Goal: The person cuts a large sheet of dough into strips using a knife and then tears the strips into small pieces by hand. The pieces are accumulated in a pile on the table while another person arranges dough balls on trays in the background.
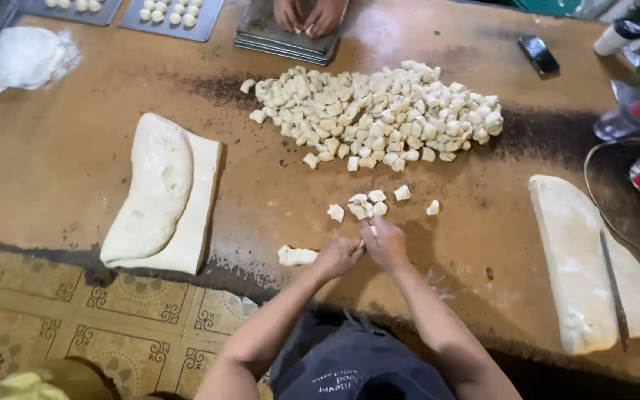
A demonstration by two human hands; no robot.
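Head view: left hand (pixel 337 256), right hand (pixel 384 243) pinched together on dough bit. Big pile of cut pieces (pixel 379 115) done; dough strip (pixel 297 255), two slabs (pixel 158 194) (pixel 583 259) uncut.

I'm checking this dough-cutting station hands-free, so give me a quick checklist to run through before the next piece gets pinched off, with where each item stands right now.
1. Both hands on the dough: left hand and right hand meet over a small bit. Ok.
2. Dough strip within reach, beside the left hand. Ok.
3. Room for new pieces: small cluster lies just ahead, apart from the big pile. Ok.
4. Knife rests on the right slab, away from both hands. Ok.
5. Grip on the bit between the fingers: cannot tell.
6. Left slab overhangs the table edge. Not ok.
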